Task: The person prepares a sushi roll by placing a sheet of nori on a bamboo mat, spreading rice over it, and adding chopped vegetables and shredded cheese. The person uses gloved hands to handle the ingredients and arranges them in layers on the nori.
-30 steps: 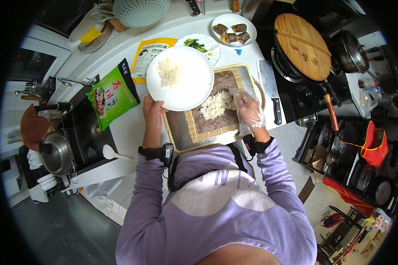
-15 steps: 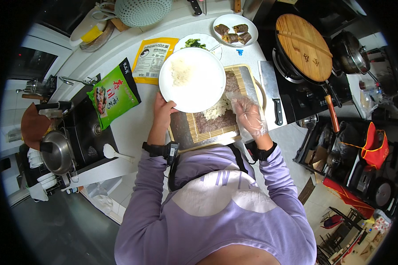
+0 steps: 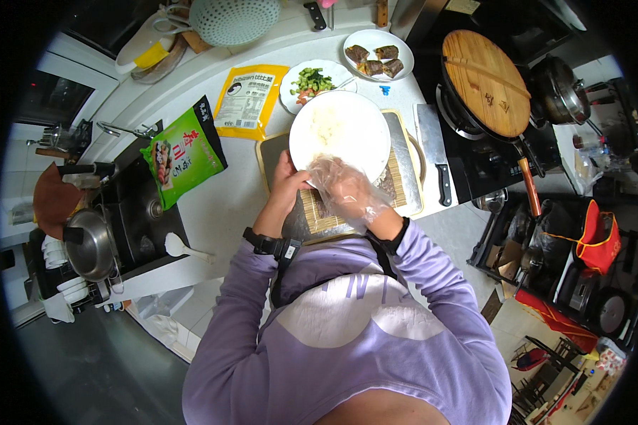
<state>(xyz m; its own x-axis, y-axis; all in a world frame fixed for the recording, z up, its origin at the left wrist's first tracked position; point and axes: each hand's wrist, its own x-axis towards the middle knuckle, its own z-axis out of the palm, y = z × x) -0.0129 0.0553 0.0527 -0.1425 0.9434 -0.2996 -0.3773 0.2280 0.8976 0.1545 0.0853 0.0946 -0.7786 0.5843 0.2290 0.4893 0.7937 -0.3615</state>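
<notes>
A white plate [image 3: 365,134] with some cooked rice [image 3: 329,127] on it is held above the cutting board by my left hand [image 3: 285,188], thumb over its near-left rim. My right hand [image 3: 347,190], in a clear plastic glove, is at the near edge of the plate. Its fingers look curled, but crinkled plastic hides whether anything is in them. Underneath, a bamboo rolling mat [image 3: 404,185] lies on the cutting board [image 3: 295,228]. The nori sheet with rice on the mat is mostly covered by plate and hand.
Beyond are a plate of chopped vegetables [image 3: 312,79], a plate of cut rolls [image 3: 379,53] and a yellow packet [image 3: 248,99]. A cleaver [image 3: 431,134] lies right, beside the stove with a lidded wok [image 3: 485,85]. Left are a green packet [image 3: 184,156], the sink [image 3: 145,212] and a rice paddle [image 3: 181,246].
The plate has moved right and slightly nearer, uncovering more of the vegetables. My gloved right hand has moved left from the mat to the plate's near edge.
</notes>
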